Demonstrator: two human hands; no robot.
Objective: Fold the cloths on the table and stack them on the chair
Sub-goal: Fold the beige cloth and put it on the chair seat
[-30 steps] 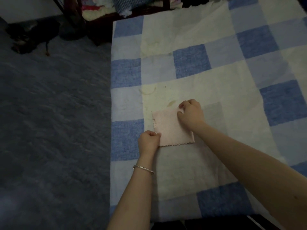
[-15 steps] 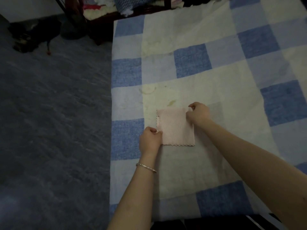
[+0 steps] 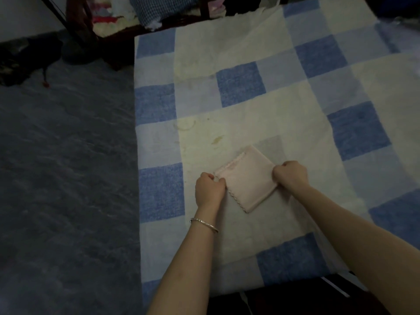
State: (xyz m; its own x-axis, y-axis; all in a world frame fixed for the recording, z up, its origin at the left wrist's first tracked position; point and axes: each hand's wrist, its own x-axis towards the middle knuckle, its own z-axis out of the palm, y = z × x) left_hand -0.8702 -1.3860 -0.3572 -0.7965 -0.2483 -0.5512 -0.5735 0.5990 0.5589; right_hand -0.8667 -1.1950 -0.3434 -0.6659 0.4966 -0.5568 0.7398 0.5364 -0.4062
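Observation:
A small pink cloth (image 3: 247,179) with scalloped edges lies folded into a square on the blue and white checked table cover (image 3: 241,87). It is turned like a diamond. My left hand (image 3: 210,188), with a bracelet on the wrist, pinches the cloth's left corner. The right corner is gripped by my right hand (image 3: 291,175). A dark wooden chair (image 3: 109,30) stands beyond the table's far left corner, with a pile of mixed cloths (image 3: 141,10) on it.
Dark blue-grey floor (image 3: 63,178) fills the left side of the view. Dark clutter (image 3: 16,62) lies on the floor at the far left. The table's left edge runs straight down near the middle of the view.
The cloth has rotated from square-on to a diamond angle. My right hand moved from its far right corner down to the right corner. My left hand kept its grip.

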